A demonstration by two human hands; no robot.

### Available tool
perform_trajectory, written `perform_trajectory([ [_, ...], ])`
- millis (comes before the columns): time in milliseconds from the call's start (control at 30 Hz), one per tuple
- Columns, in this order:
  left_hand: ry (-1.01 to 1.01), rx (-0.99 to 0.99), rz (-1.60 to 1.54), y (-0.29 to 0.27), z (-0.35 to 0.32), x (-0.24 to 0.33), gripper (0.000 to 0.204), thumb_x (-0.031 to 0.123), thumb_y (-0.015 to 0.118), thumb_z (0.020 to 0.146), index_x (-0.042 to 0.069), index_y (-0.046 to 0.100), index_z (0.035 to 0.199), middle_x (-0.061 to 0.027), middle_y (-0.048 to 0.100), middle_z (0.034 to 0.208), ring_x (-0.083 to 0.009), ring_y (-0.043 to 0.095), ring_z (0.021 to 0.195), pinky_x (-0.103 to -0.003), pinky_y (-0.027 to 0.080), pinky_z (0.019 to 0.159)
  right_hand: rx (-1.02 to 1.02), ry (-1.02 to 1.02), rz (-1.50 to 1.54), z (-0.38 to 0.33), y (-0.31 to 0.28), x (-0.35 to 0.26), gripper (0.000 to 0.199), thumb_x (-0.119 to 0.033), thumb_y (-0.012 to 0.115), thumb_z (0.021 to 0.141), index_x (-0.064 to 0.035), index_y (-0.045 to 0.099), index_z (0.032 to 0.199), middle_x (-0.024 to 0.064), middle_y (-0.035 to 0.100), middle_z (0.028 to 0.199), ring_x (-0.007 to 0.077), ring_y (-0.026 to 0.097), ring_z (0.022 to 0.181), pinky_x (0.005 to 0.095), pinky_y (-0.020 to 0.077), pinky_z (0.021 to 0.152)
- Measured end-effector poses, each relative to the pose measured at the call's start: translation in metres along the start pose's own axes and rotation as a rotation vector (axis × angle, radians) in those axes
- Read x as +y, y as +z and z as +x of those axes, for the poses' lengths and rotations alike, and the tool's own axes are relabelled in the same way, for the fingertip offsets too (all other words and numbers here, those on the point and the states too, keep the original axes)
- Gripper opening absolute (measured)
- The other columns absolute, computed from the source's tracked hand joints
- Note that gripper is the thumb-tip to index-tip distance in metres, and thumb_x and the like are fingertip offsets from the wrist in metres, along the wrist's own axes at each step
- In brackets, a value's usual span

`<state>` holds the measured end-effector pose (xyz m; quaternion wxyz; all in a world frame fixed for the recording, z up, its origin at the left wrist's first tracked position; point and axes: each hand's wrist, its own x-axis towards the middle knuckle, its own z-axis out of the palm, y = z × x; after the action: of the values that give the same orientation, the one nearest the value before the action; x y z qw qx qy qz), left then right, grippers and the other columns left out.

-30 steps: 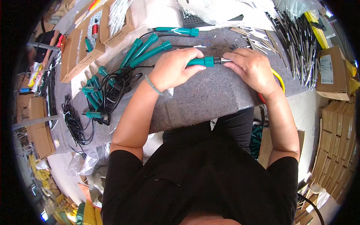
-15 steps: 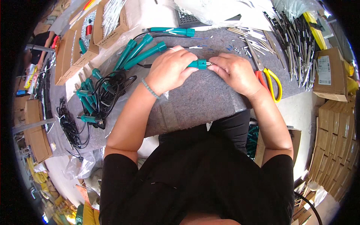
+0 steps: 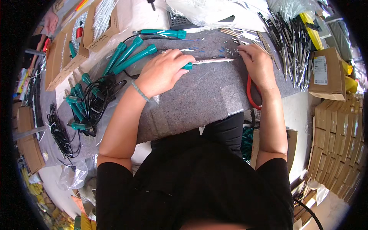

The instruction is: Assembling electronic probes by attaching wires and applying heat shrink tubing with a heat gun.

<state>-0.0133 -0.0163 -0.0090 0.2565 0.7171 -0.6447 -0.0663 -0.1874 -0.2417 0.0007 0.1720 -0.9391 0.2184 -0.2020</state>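
Observation:
My left hand (image 3: 163,73) is closed around a soldering iron's green handle (image 3: 188,66), which mostly hides under the fingers. A thin pale and metal rod (image 3: 212,61) sticks out of the handle to the right, above the grey mat. Past the rod's tip, my right hand (image 3: 259,67) hovers with thumb and forefinger curled together. Whatever lies between those fingertips is too small to make out. Small white and blue bits (image 3: 226,50) are scattered by them. A red scissor handle (image 3: 251,94) shows beneath my right wrist; the other part of it is covered.
Several green handles (image 3: 134,57) with black cords lie at the left of the grey mat (image 3: 191,99). Cardboard boxes (image 3: 73,69) of small parts stand at the far left. Thin metal rods (image 3: 295,50) are heaped at the right, beside a carton (image 3: 327,74).
My right hand has left the end of the green handle and moved right. The rod between the hands now shows. The whole view has shifted slightly.

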Motion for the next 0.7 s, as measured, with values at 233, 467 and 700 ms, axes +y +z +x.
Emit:
perform_trajectory([
  [233,-0.033,0.027,-0.034,0.0,-0.004,-0.007,0.029,0.012,0.064,0.083,0.013,0.057,0.112,-0.0104,0.056,0.1,-0.0321,0.058,0.094,-0.04,0.047,0.082,-0.034,-0.147,-0.283,0.009,0.013,0.0,0.013,-0.018,0.061,0.084,-0.0117,0.069,0.093,0.0075,0.066,0.093,0.0293,0.064,0.081,0.0389,0.0517,0.069],
  [467,-0.061,-0.004,-0.035,0.0,-0.003,-0.012,0.029,0.013,0.066,0.082,0.013,0.056,0.109,-0.0084,0.058,0.096,-0.0293,0.059,0.098,-0.041,0.047,0.083,0.055,-0.053,0.337,-0.01,0.037,-0.065,0.01,-0.016,0.068,0.081,-0.0082,0.068,0.088,0.0102,0.068,0.086,0.0273,0.067,0.076,0.0356,0.0524,0.067],
  [700,-0.035,0.021,-0.056,-0.002,-0.006,-0.02,0.035,0.012,0.069,0.078,0.006,0.056,0.11,-0.0112,0.059,0.101,-0.0332,0.057,0.101,-0.043,0.046,0.085,0.163,-0.363,0.094,-0.009,0.071,-0.093,0.011,-0.017,0.068,0.08,-0.0124,0.065,0.09,0.0044,0.067,0.087,0.0244,0.065,0.075,0.0349,0.0525,0.064],
])
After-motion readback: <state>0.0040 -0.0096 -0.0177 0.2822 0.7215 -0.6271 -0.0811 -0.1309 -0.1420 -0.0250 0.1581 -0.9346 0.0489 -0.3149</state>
